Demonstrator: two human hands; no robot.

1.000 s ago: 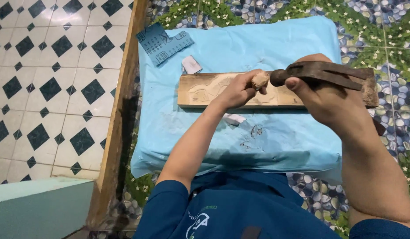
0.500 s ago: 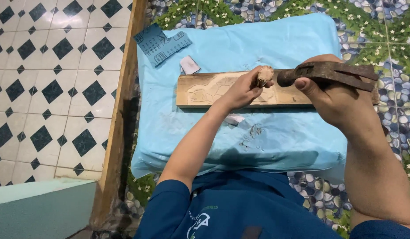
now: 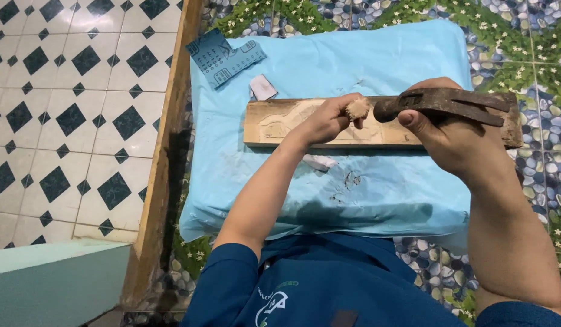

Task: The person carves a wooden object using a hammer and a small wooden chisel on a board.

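Left hand [image 3: 320,124] pinches a frayed-topped chisel [image 3: 357,109] upright on the carved plank [image 3: 274,124]; right hand [image 3: 450,136] clenches the hammer [image 3: 441,104] beside it.

The chisel [image 3: 357,109], frayed wooden butt up, stands on the plank [image 3: 280,124]; the plank, pale with shallow carving, lies lengthwise across a blue cushion [image 3: 353,54]; the dark rusty hammer [image 3: 444,103] lies level just right of the chisel's butt.

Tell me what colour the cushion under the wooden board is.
Light blue. The cushion under the wooden board shows best in the head view.
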